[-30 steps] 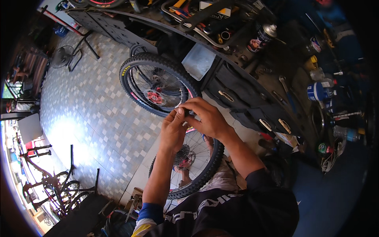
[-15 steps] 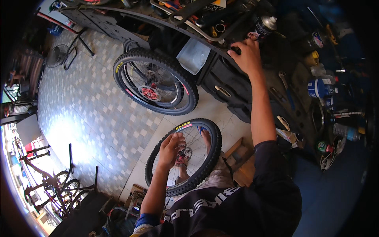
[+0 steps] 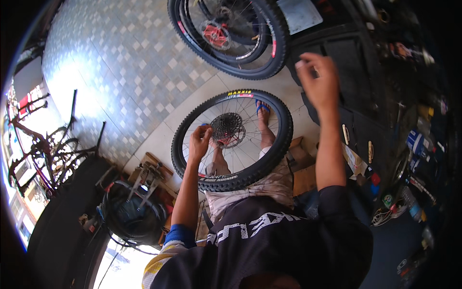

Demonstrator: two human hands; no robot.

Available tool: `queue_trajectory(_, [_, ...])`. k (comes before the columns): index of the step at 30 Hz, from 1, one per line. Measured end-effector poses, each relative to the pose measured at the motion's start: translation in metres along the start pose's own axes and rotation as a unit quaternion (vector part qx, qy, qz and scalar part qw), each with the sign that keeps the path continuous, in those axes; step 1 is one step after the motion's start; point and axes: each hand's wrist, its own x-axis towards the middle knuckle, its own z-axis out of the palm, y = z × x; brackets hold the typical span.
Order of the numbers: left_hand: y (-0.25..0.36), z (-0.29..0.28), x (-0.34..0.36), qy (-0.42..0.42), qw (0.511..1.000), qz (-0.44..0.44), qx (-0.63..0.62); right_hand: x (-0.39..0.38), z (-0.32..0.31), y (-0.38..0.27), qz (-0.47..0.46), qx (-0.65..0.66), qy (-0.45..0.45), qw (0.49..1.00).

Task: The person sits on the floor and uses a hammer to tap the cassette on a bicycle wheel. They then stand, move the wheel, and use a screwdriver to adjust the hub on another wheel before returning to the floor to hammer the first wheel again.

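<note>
A bicycle wheel (image 3: 284,159) with a knobby black tire leans before my legs, its cassette (image 3: 226,126) and a red-centred disc rotor showing among the spokes. My left hand (image 3: 198,143) is over the wheel's left side, beside the cassette, with curled fingers pressed together. Whatever they hold, if anything, is too small to make out. Out to the right of the wheel, my right hand (image 3: 321,82) hangs in the air, thumb and fingers bent together in a pinch. It is slightly blurred, and its contents cannot be made out.
Beyond lies another wheel (image 3: 281,53) with a red hub, by a grey plastic bin (image 3: 299,17). A dark workbench with bottles and tools runs along the right. Wooden pieces (image 3: 153,166) and coiled black tubing (image 3: 115,226) sit at left; bicycle frames (image 3: 48,144) stand further left.
My right hand has come away from the cluttered bench top, back toward the wheel. The view has tilted down toward my body, and the near wheel's cassette now shows more fully.
</note>
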Motion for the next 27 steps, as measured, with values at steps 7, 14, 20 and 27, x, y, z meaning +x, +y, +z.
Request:
queue_trajectory(7, [-0.164,0.023,0.045,0.066,0.966,-0.200,0.149,-0.155,0.252,0.060,0.246,0.001,-0.420,0.874])
queue_trajectory(14, [-0.303,0.079,0.040,0.007,0.945,-0.315,0.089,-0.245,0.365,0.107,0.239,-0.198,-0.474,0.824])
queue_trajectory(20, [-0.312,0.085,0.032,0.018,0.955,-0.297,0.015,-0.256,0.378,0.111,0.346,-0.150,-0.546,0.748])
queue_trajectory(27, [-0.292,0.078,0.032,0.011,0.964,-0.261,0.056,-0.268,0.387,0.120,0.353,-0.148,-0.548,0.744])
